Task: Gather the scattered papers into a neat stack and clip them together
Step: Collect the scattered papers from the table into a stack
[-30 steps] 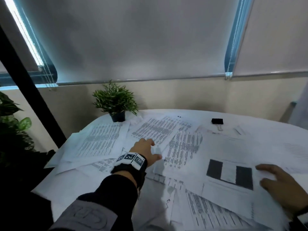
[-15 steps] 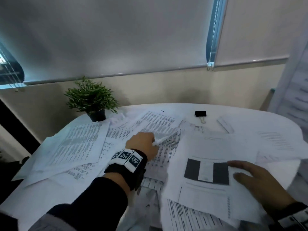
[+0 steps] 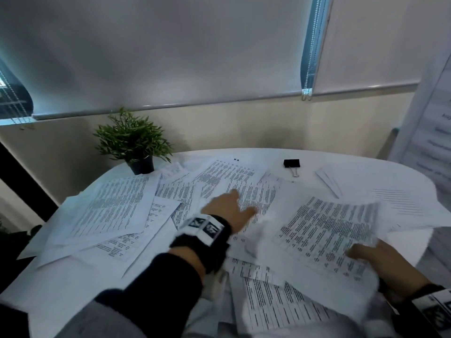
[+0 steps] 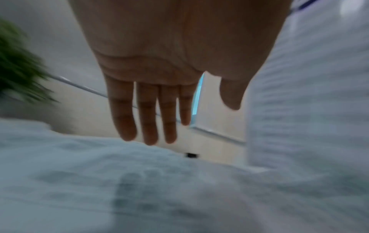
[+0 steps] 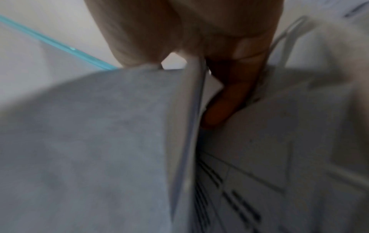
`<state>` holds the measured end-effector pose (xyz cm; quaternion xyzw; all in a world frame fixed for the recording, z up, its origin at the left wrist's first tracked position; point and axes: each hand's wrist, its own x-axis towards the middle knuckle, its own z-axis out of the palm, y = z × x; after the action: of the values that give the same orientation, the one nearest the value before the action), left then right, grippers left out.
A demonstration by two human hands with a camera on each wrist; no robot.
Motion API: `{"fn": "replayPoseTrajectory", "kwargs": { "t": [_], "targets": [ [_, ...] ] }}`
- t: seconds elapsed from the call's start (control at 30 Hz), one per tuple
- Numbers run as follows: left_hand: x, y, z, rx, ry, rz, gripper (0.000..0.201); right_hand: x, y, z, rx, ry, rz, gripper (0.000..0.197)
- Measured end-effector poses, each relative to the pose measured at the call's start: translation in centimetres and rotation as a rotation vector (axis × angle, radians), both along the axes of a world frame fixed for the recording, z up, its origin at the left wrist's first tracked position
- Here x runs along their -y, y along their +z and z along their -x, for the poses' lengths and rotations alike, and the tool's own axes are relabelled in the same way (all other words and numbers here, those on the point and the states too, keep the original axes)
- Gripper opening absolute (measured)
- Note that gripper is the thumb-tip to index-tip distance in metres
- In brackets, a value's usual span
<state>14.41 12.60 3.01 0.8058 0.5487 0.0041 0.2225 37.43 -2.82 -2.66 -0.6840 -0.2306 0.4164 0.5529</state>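
Observation:
Printed papers (image 3: 117, 208) lie scattered and overlapping across a white round table (image 3: 353, 167). My left hand (image 3: 240, 203) hovers over the middle sheets with its fingers straight and spread and nothing in it; the left wrist view shows the flat palm (image 4: 179, 47) above blurred paper (image 4: 99, 181). My right hand (image 3: 366, 254) grips a text sheet (image 3: 327, 235) at its near right edge, thumb on top and fingers beneath. In the right wrist view the sheet's edge (image 5: 191, 126) runs between thumb and a finger (image 5: 223, 102). A black binder clip (image 3: 291, 163) (image 4: 191, 155) sits at the far side of the table.
A small potted plant (image 3: 134, 142) stands at the table's far left edge. A folded slip (image 3: 328, 181) lies right of the clip. A white printed banner (image 3: 432, 132) hangs at the right. Closed blinds (image 3: 170, 57) and a wall stand behind the table.
My left hand let go of the paper edge it was pinching and straightened its fingers. My right hand went from lying flat on the black-block sheet to gripping a text sheet. The view swung right.

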Motion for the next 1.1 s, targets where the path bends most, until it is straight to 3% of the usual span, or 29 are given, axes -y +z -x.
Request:
{"fn": "replayPoseTrajectory", "kwargs": {
  "t": [0.07,0.17,0.23,0.33,0.47,0.53,0.63,0.73,0.8,0.83,0.97,1.07,1.1],
  "targets": [
    [-2.6,-1.5,2.6,-0.291,0.111,-0.008,0.088,0.1,-0.6,-0.6,-0.01,-0.027,-0.02,0.041],
    [-4.7,-3.9,4.6,-0.409,0.153,0.054,0.087,-0.1,-0.9,-0.7,0.101,-0.069,-0.048,0.074],
    [-5.1,-4.5,4.7,-0.4,0.139,0.071,0.078,0.2,-1.2,-0.2,0.129,-0.101,-0.058,0.094],
    [-4.6,-3.6,5.1,-0.262,0.21,0.086,0.034,0.7,-1.9,0.0,0.186,-0.129,-0.117,0.104],
    [-4.9,-2.2,6.0,-0.156,0.237,0.011,0.014,1.1,-2.0,0.2,0.27,-0.157,-0.149,0.09],
    [-5.3,-1.2,6.7,-0.032,0.283,-0.049,0.013,1.3,-2.2,0.2,0.354,-0.103,-0.125,0.065],
    [-5.5,1.5,8.0,0.294,0.451,-0.242,0.009,1.3,-2.8,-0.2,0.498,0.027,-0.001,0.029],
    [-4.9,4.1,8.1,0.668,0.528,-0.353,0.018,1.3,-2.5,-0.2,0.461,0.062,0.025,0.021],
    [-3.7,5.1,6.6,0.913,0.455,-0.222,0.028,1.3,-2.1,-0.1,0.445,0.08,-0.004,0.021],
    [-3.0,5.0,5.6,0.954,0.39,-0.13,0.029,1.2,-2.1,-0.1,0.423,0.083,-0.015,0.021],
    [0.6,2.3,1.1,0.632,0.068,0.131,0.02,1.2,-1.3,0.4,0.335,0.048,-0.04,0.011],
    [2.5,-1.0,-0.6,0.352,-0.045,0.162,0.028,1.4,-0.4,0.7,-0.09,0.007,-0.086,0.059],
    [2.9,-1.8,-0.9,0.278,-0.067,0.157,0.03,1.5,-0.3,0.4,-0.189,0.007,-0.114,0.065]
  ]
}}
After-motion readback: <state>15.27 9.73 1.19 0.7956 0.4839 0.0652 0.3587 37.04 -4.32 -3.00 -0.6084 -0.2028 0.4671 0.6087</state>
